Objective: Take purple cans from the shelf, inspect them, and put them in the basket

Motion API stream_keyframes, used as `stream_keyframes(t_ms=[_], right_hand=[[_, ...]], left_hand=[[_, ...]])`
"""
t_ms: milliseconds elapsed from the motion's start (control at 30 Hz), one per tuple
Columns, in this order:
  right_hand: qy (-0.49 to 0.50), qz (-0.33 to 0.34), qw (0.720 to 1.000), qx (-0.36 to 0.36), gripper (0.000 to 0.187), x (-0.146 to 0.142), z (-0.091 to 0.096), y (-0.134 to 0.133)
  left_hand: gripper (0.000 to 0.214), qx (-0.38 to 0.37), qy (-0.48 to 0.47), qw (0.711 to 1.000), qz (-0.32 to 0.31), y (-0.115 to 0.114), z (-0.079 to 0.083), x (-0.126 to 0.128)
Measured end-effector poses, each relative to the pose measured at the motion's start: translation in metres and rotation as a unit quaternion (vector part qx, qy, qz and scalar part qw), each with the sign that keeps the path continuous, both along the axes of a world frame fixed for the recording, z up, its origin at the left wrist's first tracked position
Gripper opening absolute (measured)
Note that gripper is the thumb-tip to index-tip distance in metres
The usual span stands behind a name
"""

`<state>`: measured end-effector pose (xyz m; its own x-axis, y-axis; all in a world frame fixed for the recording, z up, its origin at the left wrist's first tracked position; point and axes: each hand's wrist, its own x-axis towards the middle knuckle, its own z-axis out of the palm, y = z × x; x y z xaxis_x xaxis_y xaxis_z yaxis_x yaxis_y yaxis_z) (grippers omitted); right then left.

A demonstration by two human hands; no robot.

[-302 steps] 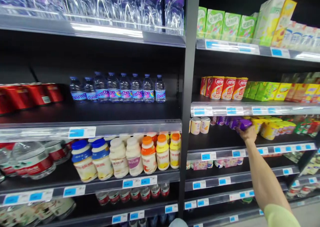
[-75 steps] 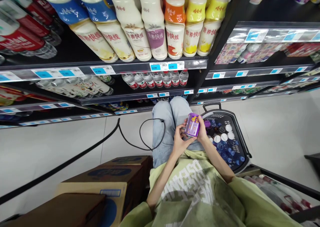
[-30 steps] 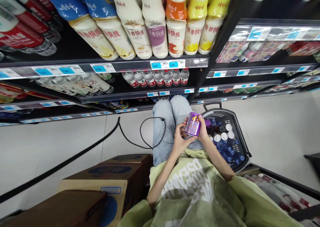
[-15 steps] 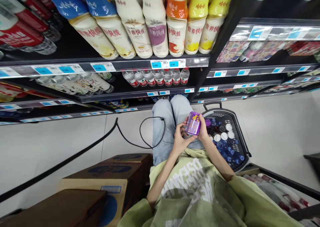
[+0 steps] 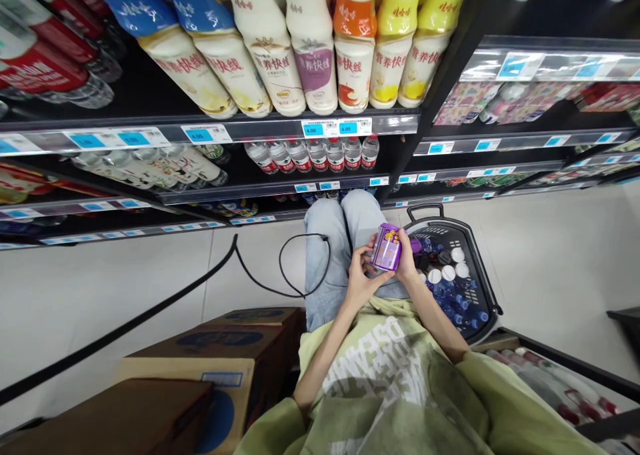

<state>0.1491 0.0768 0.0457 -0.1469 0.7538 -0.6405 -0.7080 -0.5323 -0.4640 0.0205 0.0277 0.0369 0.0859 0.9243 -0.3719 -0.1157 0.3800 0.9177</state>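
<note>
A purple can with yellow print (image 5: 387,248) is held above my lap, tilted so that its printed side faces up. My left hand (image 5: 361,275) grips its left side and lower edge, with some fingertips hidden behind it. On the right side, my right hand (image 5: 406,258) is closed around the can's edge. Close to my right hand stands a black basket (image 5: 477,241) holding blue-capped bottles (image 5: 463,301), several white-capped containers (image 5: 449,273) and another purple item (image 5: 415,245) partly behind my hand.
Shelves of milk-drink bottles (image 5: 315,61) rise in front, with small water bottles (image 5: 316,155) below. Cardboard boxes (image 5: 200,355) stand at my left. A black cable (image 5: 220,265) loops over my knee. Right of me is a rack of bottles (image 5: 550,381).
</note>
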Motion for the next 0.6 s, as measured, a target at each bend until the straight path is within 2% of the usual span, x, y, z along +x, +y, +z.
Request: stream_keyframes(t_ms=[233, 400, 600], right_hand=[[0.009, -0.005, 1.0, 0.007, 0.059, 0.0006, -0.0003, -0.0002], [0.01, -0.015, 1.0, -0.003, 0.05, 0.0004, 0.0005, -0.0001], [0.014, -0.015, 1.0, -0.007, 0.052, 0.0004, 0.0006, 0.0004]], left_hand=[[0.076, 0.009, 0.001, 1.0, -0.006, 0.0003, -0.0017, -0.0006], [0.075, 0.012, 0.005, 1.0, -0.001, 0.0008, -0.0008, -0.0003], [0.076, 0.007, 0.0, 1.0, -0.004, 0.0002, -0.0014, -0.0005]])
